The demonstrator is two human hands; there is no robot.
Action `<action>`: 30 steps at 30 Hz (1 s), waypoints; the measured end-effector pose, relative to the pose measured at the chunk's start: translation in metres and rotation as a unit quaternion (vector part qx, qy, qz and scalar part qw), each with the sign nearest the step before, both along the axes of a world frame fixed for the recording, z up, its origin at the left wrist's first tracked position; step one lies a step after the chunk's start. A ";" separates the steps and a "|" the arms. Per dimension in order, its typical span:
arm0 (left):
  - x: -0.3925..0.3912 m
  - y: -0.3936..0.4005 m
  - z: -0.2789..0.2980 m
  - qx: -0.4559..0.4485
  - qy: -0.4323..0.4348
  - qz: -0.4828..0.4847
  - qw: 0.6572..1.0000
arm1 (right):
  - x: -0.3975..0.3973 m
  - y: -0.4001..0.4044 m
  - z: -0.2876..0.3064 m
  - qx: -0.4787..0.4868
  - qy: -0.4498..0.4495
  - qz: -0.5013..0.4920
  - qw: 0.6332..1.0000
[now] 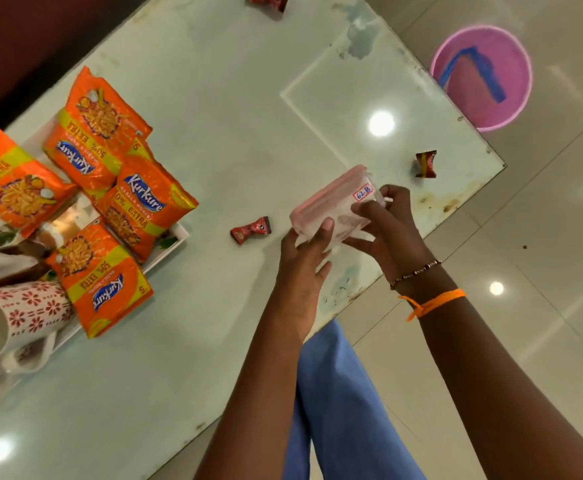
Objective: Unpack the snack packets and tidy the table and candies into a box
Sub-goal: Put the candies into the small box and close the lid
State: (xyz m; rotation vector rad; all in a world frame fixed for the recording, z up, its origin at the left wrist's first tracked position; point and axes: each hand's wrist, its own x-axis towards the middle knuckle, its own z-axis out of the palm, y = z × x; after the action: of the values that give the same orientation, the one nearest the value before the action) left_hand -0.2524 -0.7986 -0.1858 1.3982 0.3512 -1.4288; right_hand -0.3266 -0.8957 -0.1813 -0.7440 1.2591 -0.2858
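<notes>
Two bare forearms reach out over the glass table [214, 98], with a blue trouser leg [335, 393] showing below them. Both hands are on a small clear plastic box [331, 202] with a pink lid, which is tilted and seems to be held just above the tabletop near its edge. Her left hand [304, 268] has the thumb pressed against the near end of the box and the fingers spread loosely underneath. Her right hand [387, 230] cups the far side, fingers curled round the corner beside a small white label (it looks like "62-B", written by hand). An orange thread [432, 303] and a thin beaded bracelet [415, 271] circle the right wrist.

Just left of the left hand lies a red wrapped candy [250, 230] on the glass. Another candy [426, 163] stands beyond the right hand, close to the table corner, and a third [269, 1] lies far ahead at the top, partly cut off.

Well to the left of both hands, several orange Kurkure snack packets [103, 188] are heaped on a white tray [179, 233], with a patterned red-and-white mug [16, 320] lying on its side nearest the edge of view.

Off the table, past the right hand, a pink bucket [480, 77] sits on the tiled floor [543, 220].
</notes>
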 end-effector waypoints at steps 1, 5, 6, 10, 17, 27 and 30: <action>0.003 0.004 0.000 -0.005 -0.017 0.019 1.000 | -0.001 0.007 0.000 0.013 -0.007 0.011 1.000; 0.014 0.026 0.004 0.047 -0.127 -0.008 0.991 | -0.004 0.031 0.004 -0.224 0.141 0.108 0.958; 0.017 0.033 0.005 0.062 -0.159 -0.029 0.985 | -0.002 0.037 0.008 -0.298 0.158 0.120 0.934; 0.022 0.058 0.011 0.071 -0.208 -0.073 0.973 | 0.013 0.059 0.020 -0.369 0.091 0.241 0.893; 0.020 0.092 0.013 0.111 -0.204 -0.108 0.967 | 0.020 0.082 0.008 -0.354 0.066 0.337 0.870; 0.019 0.136 0.011 0.075 -0.287 -0.176 0.939 | 0.014 0.065 -0.036 -0.282 0.251 0.074 0.923; 0.026 0.144 0.008 0.088 -0.306 -0.149 0.936 | 0.016 0.058 -0.041 -0.260 0.263 0.063 0.927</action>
State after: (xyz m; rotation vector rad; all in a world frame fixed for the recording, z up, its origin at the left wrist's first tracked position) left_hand -0.2262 -0.6545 -0.1774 2.0229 -0.1484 -1.1293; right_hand -0.3108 -0.8374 -0.2219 -1.4221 1.6548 -0.3307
